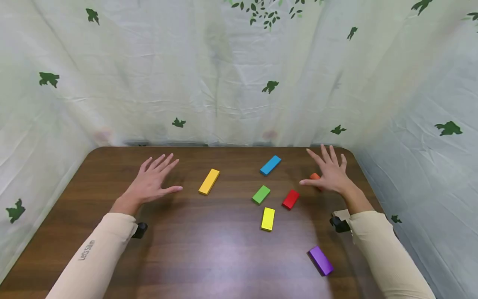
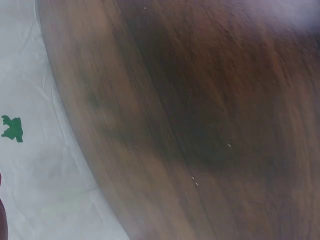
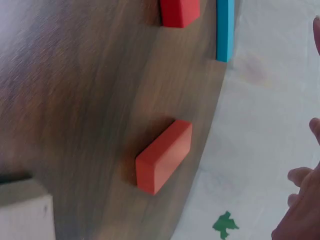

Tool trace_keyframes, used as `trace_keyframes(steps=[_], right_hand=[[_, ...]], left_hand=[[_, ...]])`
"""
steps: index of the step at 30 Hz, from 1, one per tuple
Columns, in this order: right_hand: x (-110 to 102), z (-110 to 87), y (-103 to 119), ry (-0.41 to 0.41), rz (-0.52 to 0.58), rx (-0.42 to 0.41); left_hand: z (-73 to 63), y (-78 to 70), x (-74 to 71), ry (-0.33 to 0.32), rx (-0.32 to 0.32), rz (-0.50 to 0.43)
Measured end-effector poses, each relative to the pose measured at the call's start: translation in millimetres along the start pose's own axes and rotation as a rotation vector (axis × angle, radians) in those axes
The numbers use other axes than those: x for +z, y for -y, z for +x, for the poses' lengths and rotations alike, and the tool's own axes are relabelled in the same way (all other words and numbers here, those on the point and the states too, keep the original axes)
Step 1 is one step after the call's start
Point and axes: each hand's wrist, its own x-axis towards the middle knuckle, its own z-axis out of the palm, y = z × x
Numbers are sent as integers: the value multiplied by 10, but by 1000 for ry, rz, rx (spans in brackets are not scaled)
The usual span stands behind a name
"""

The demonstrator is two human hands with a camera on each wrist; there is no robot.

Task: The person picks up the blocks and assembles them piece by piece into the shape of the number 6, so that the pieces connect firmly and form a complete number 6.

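Observation:
Both hands hover over a brown wooden table with fingers spread, holding nothing. My left hand (image 1: 152,181) is over the left side, to the left of an orange-yellow block (image 1: 209,182). Over the right side, my right hand (image 1: 330,174) partly covers an orange block (image 1: 315,176) in the head view; the right wrist view shows that orange block (image 3: 164,156) whole on the table. A red block (image 1: 290,199) lies just left of the right hand. Farther left are a green block (image 1: 261,194), a yellow block (image 1: 267,219) and, at the back, a blue block (image 1: 270,165).
A purple block (image 1: 320,261) lies near the front right of the table (image 1: 209,249). Beside the right wrist is a pale block (image 3: 26,210), mostly hidden in the head view. White curtains (image 1: 224,74) with green leaf prints surround the table's back and sides.

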Motion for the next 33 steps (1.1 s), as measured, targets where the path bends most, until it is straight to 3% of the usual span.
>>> trace_keyframes(steps=[9, 16, 25, 33], right_hand=[[17, 245, 63, 37, -3, -22], [50, 540, 162, 94, -13, -50], [113, 814, 229, 156, 77, -116], [239, 1012, 213, 184, 208, -147]], left_hand=[[235, -154, 89, 75, 34, -18], [327, -234, 160, 108, 51, -58], [460, -298, 274, 173, 50, -152], [579, -356, 343, 223, 105, -258]])
